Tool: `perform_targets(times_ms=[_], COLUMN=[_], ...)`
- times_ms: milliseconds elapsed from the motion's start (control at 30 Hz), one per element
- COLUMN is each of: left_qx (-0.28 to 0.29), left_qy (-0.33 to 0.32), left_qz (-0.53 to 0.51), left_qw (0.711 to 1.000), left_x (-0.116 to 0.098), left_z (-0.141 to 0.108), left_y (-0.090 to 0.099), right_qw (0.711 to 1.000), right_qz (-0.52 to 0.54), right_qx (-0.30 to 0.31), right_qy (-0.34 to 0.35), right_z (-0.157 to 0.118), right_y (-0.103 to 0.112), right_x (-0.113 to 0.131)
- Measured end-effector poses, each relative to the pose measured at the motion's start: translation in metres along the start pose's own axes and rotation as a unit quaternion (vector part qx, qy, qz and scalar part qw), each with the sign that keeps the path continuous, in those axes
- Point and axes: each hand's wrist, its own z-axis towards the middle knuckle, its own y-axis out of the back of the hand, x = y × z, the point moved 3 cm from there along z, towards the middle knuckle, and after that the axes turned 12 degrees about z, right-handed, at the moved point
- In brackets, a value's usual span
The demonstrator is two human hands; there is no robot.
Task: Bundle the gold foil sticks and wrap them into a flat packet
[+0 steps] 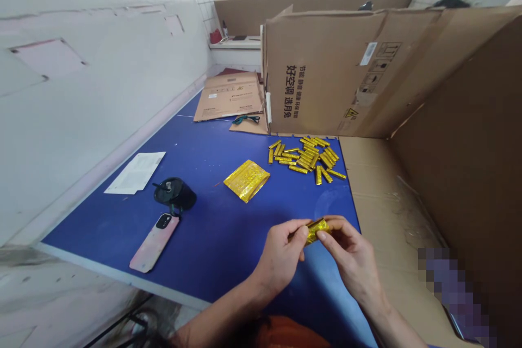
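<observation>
One gold foil piece (317, 231) spans left hand (277, 253) to right hand (356, 258), long axis running left to right, fingers (328, 242) of both pinching its ends.

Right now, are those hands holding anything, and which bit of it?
Yes, a shiny gold foil piece: the left hand pinches its left end, the right hand its right end.

Bare table (216, 244) leaves a passage between the phone (153, 246) and the left hand (281, 253), while a cardboard box (326, 76) blocks the far right.
</observation>
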Motion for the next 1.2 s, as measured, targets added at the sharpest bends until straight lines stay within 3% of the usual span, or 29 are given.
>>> perform_targets(times_ms=[433, 800, 1200], left_qx=[0.018, 0.007, -0.05], left_qy=[0.082, 0.068, 0.005], left_qz=[-0.107, -0.09, -0.027], left_qw=[0.991, 0.994, 0.998], left_x=[0.004, -0.003, -0.008], left_z=[0.008, 0.006, -0.001], left_y=[-0.001, -0.001, 0.0], right_qw=[0.978, 0.976, 0.989], right_qz=[-0.102, -0.118, -0.119], right_qx=[0.092, 0.09, 0.0], right_qy=[0.154, 0.157, 0.087], right_z=[-0.007, -0.008, -0.006], right_y=[-0.001, 0.0, -0.002], right_x=[0.012, 0.009, 0.006])
